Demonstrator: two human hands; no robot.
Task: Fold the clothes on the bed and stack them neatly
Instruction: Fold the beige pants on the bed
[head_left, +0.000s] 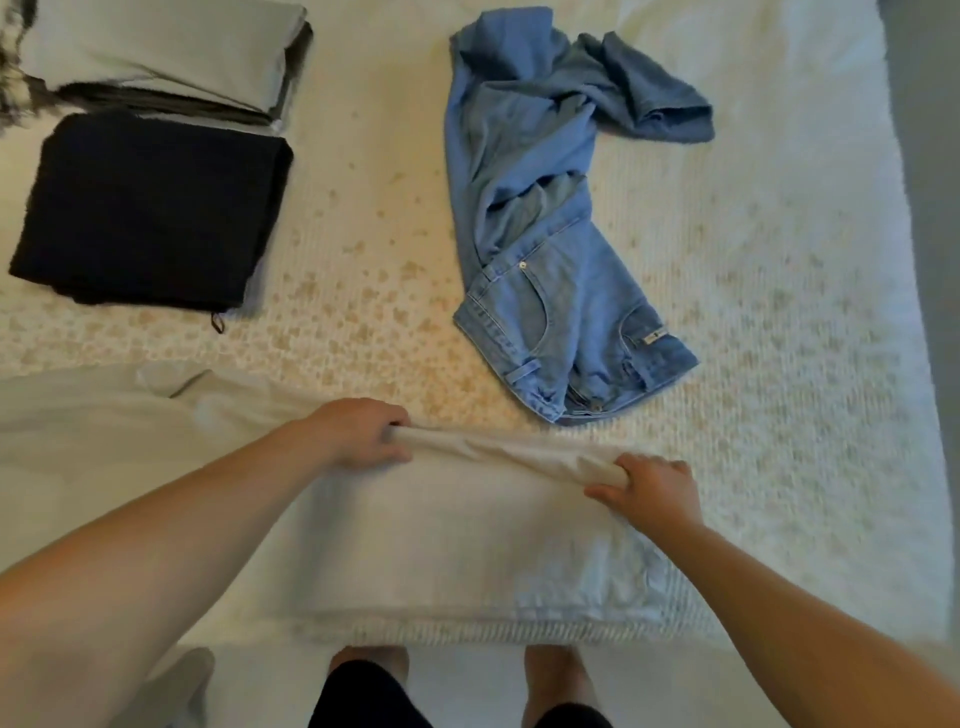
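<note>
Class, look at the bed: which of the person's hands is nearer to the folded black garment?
Left. The left hand grips the white cloth below and right of the folded black garment; the right hand grips it farther right.

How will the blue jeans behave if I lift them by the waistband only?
The blue jeans lie crumpled and twisted, so they are probably floppy and the legs would hang and swing. Denim looks thick, so likely heavier than the white garment. They should not slide much on the textured bed cover.
</note>
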